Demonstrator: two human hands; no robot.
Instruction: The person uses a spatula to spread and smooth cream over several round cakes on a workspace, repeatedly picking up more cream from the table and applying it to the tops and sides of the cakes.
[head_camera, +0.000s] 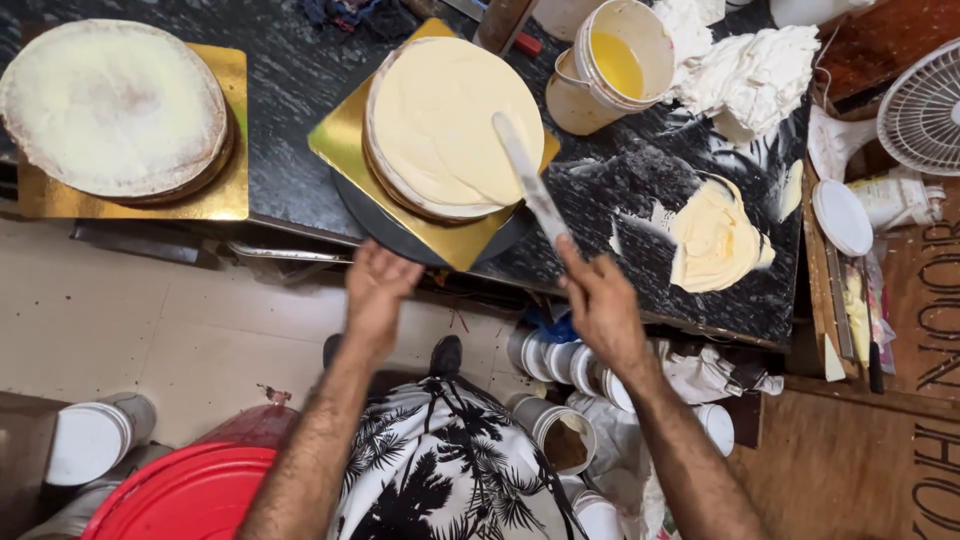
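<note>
A round layered cake (450, 125) covered with pale cream sits on a gold square board (345, 140) atop a dark turntable (395, 230) on the black counter. My right hand (600, 300) grips a long flat spatula (530, 180) whose blade lies across the cake's right side. My left hand (378, 285) rests at the near edge of the turntable and the gold board, fingers curled. A second cream-topped cake (112, 105) stands on another gold board (215, 195) at the far left.
A heap of cream (712, 235) lies smeared on the black counter (290, 90). A white bucket of yellow liquid (610, 65), crumpled white cloth (750, 65) and a small fan (925, 115) stand at the right. Tubs (565, 430) and a red lid (190, 495) sit on the floor.
</note>
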